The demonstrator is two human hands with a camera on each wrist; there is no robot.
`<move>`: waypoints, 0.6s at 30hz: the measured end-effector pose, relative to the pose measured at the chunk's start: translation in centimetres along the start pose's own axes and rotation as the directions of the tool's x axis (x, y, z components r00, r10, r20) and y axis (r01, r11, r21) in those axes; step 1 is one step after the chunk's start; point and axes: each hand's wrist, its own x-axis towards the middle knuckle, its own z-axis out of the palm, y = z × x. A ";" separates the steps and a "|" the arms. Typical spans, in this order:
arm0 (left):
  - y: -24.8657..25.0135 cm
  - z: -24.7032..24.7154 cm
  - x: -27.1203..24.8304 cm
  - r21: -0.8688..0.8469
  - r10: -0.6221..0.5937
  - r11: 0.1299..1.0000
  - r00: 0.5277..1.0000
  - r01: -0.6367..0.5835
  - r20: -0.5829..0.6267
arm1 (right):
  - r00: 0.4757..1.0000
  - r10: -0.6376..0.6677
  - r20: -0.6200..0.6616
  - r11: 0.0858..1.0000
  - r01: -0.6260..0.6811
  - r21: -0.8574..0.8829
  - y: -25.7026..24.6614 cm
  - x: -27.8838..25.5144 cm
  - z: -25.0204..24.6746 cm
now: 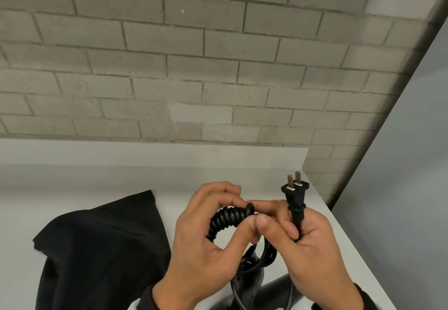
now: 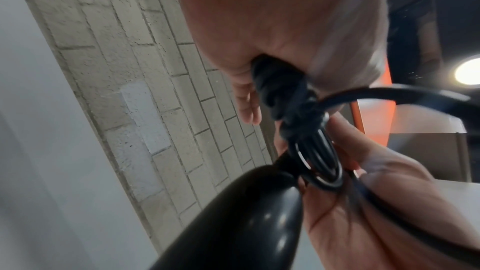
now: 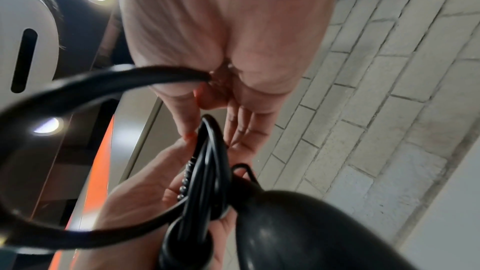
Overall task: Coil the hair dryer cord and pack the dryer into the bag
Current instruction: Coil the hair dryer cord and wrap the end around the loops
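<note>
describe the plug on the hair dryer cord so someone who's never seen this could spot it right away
Find the white counter below the grey brick wall, then the two hands raised over its right end. The right hand grips the cord just under the plug, which stands upright above the fist. It alone shows two flat metal prongs; everything else black is cord, dryer or cloth.

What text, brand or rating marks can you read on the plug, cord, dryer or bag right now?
None can be read.
Cord: faint raised marks along the loops beside the left hand, too blurred to read.
Plug, held by the right hand: no marking shows.
Hair dryer: plain glossy black.
Bag: plain black fabric.
</note>
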 end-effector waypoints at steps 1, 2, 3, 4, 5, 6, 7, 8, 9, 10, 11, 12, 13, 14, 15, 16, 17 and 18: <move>-0.1 0.0 -0.1 -0.026 0.002 1.000 1.000 -0.002 0.008 | 1.000 0.010 -0.008 1.000 -0.010 -0.018 0.0 0.0 -0.1; -0.1 0.1 -0.1 -0.055 -0.003 0.998 1.000 0.004 0.016 | 1.000 0.026 -0.012 0.999 -0.026 -0.020 0.0 -0.1 -0.2; -0.2 0.1 -0.2 -0.080 -0.012 0.997 1.000 0.014 0.024 | 0.999 0.045 -0.009 0.999 -0.045 -0.018 -0.1 -0.1 -0.3; -0.2 0.1 -0.2 -0.096 -0.022 0.995 0.999 0.025 0.034 | 0.998 0.060 0.002 0.998 -0.060 -0.025 -0.3 -0.1 -0.3; -0.3 0.0 -0.2 -0.104 -0.032 0.994 0.998 0.037 0.045 | 0.997 0.069 0.024 0.997 -0.068 -0.040 -0.4 -0.1 -0.3; -0.3 -0.2 -0.2 -0.111 -0.041 0.993 0.997 0.047 0.060 | 0.996 0.075 0.054 0.996 -0.073 -0.051 -0.6 -0.1 -0.2; -0.3 -0.2 -0.1 -0.118 -0.041 0.992 0.996 0.050 0.077 | 0.994 0.076 0.079 0.996 -0.071 -0.061 -0.8 -0.1 -0.2; -0.2 -0.2 -0.1 -0.121 -0.028 0.992 0.995 0.039 0.094 | 0.992 0.079 0.096 0.995 -0.073 -0.062 -0.9 -0.1 -0.1; 0.0 -0.1 -0.1 -0.120 -0.003 0.993 0.994 0.016 0.107 | 0.991 0.079 0.106 0.995 -0.072 -0.067 -0.8 -0.2 -0.1; 0.1 0.0 -0.1 -0.124 0.024 0.992 0.993 -0.009 0.119 | 0.990 0.078 0.116 0.995 -0.070 -0.068 -0.8 -0.2 -0.1; 0.3 0.2 -0.1 -0.139 0.044 0.990 0.991 -0.025 0.130 | 0.990 0.077 0.118 0.996 -0.070 -0.063 -0.6 -0.3 -0.2; 0.4 0.3 -0.2 -0.159 0.051 0.987 0.989 -0.029 0.139 | 0.990 0.082 0.113 0.996 -0.076 -0.055 -0.5 -0.3 -0.2; 0.5 0.3 -0.1 -0.171 0.052 0.985 0.989 -0.027 0.140 | 0.991 0.082 0.103 0.996 -0.079 -0.038 -0.2 -0.3 -0.2; 0.6 0.4 -0.1 -0.174 0.046 0.985 0.990 -0.022 0.135 | 0.992 0.088 0.090 0.996 -0.086 -0.033 -0.1 -0.3 -0.2; 0.6 0.3 -0.1 -0.173 0.034 0.985 0.991 -0.011 0.129 | 0.992 0.093 0.080 0.995 -0.090 -0.045 0.0 -0.3 -0.2; 0.6 0.3 -0.1 -0.174 0.020 0.985 0.992 0.003 0.128 | 0.992 0.106 0.065 0.992 -0.101 -0.073 -0.1 -0.4 -0.1; 0.6 0.3 -0.1 -0.167 0.006 0.986 0.992 0.016 0.130 | 0.991 0.113 0.068 0.989 -0.105 -0.108 0.1 -0.6 -0.2; 0.5 0.3 0.0 -0.146 -0.008 0.989 0.992 0.027 0.126 | 0.990 0.123 0.065 0.985 -0.113 -0.132 0.1 -0.8 -0.3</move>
